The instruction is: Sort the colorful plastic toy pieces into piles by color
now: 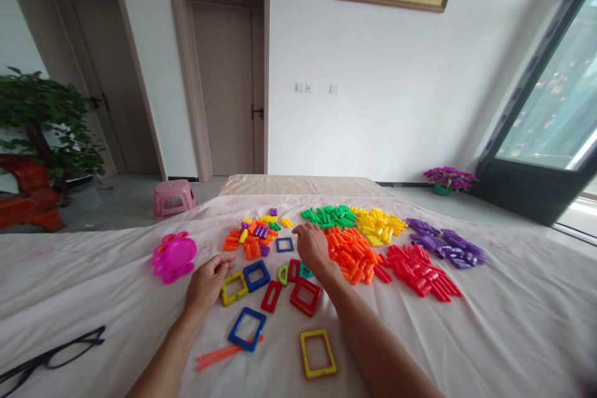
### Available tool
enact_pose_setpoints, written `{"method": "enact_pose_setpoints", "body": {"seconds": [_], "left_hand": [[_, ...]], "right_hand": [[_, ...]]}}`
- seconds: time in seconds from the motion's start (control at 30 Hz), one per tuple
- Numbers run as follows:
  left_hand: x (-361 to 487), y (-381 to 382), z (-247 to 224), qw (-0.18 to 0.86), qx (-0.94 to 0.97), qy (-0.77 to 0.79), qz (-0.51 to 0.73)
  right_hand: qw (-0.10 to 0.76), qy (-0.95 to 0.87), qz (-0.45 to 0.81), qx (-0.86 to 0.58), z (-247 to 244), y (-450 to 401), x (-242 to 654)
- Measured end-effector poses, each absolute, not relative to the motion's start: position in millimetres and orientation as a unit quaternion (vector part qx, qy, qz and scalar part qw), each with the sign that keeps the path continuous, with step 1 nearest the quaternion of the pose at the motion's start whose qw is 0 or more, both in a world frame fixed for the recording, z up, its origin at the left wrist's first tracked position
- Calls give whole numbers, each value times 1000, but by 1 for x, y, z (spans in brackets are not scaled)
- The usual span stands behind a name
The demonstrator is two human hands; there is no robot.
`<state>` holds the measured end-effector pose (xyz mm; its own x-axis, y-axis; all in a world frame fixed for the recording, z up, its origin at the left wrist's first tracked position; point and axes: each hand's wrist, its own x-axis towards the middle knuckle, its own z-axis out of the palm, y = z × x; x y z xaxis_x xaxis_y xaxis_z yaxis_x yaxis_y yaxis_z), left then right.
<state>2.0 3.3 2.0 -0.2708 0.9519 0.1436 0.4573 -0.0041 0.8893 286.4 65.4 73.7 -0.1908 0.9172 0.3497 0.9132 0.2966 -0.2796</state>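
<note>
My left hand (205, 283) is beside the yellow square frame (234, 289), with its fingers curled together; anything between the fingertips is too small to make out. My right hand (311, 245) reaches over the cloth, fingers apart and pointing left, with no held piece visible. Just left of it lies a small blue square frame (284, 245). Right of it are the orange tube pieces (352, 255) and behind it the green tube pieces (329, 217). Between my forearms are another blue frame (256, 276), a red square frame (305, 296) and a red rectangular frame (271, 296).
A mixed pile of short tubes (254, 237) lies beyond my left hand. Yellow (380, 224), purple (448, 245) and red tubes (422, 272) are heaped at right. A magenta paw-shaped tray (180, 255), black glasses (56, 354) and orange sticks (219, 356) lie at left.
</note>
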Motion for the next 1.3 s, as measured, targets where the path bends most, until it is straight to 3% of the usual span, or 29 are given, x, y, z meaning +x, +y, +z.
{"method": "enact_pose_setpoints", "body": {"seconds": [0.2,0.37,0.53,0.73,0.93,1.3], "left_hand": [[3,4,1,277,544,639,468],[3,6,-1,277,542,636,473],[3,6,0,278,546,630,478],[-1,7,-5,282,541,633,477],[-2,8,-7,293,535,631,479],[-1,7,-5,271,543,639,474]], "right_hand": [[197,-893,67,-398,60,42,234],[166,-915,45,-365,49,38,220],[197,-913,53,-354,51,37,221],[335,-832,105,-429,57,41,234],[387,-747,70,-536,84,59,282],[243,-625,-16,-741,123,66,393]]}}
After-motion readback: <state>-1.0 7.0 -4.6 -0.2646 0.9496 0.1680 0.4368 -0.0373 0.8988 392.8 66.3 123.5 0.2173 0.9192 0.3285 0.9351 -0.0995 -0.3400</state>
